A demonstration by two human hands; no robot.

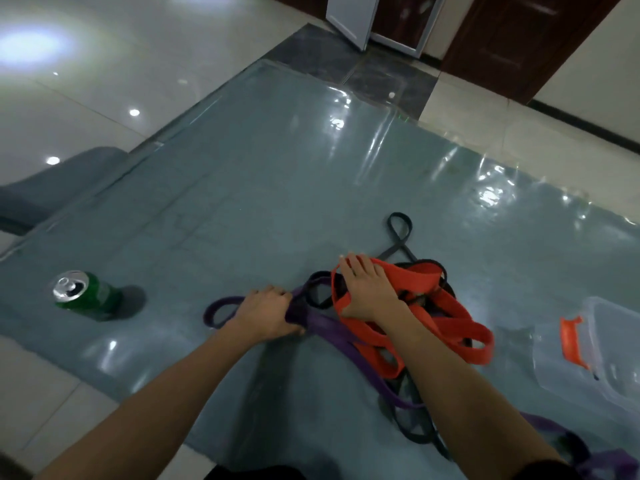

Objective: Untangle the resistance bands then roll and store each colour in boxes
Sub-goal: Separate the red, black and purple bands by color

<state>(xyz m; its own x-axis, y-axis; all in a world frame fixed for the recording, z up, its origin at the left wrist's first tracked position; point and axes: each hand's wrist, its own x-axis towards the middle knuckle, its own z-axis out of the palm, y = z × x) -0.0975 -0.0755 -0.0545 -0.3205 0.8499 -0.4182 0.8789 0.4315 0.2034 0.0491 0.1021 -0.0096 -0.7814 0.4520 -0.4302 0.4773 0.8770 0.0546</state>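
Purple band (221,308): one loop end lies on the mat (242,168), just left of the left hand (268,315). The left hand's fingers are curled tight round this band where it meets the tangle.

Long axis of the purple band: from that loop through the fist, then diagonally toward the person's right, passing under the orange band (450,306) and on to the near right corner of the view.

Right hand (363,289): fingers straight and close together, pressed flat on top of the orange band, pinning the heap to the mat. It holds nothing.

Black band (400,230): threaded through the same heap, with one loop clear on the far side and more strands trailing on the near side.

The hands are close together, left beside the heap and right on it. The free purple end points left, away from the pinned pile, so I judge the left hand should draw it out along that line while the right hand holds the rest down.

Clear box (606,341), with an orange latch, sits well to the right and nearer the right hand. Nothing is rolled yet, so the task looks early.

Green can (86,296) stands far to the left, well apart from the bands.
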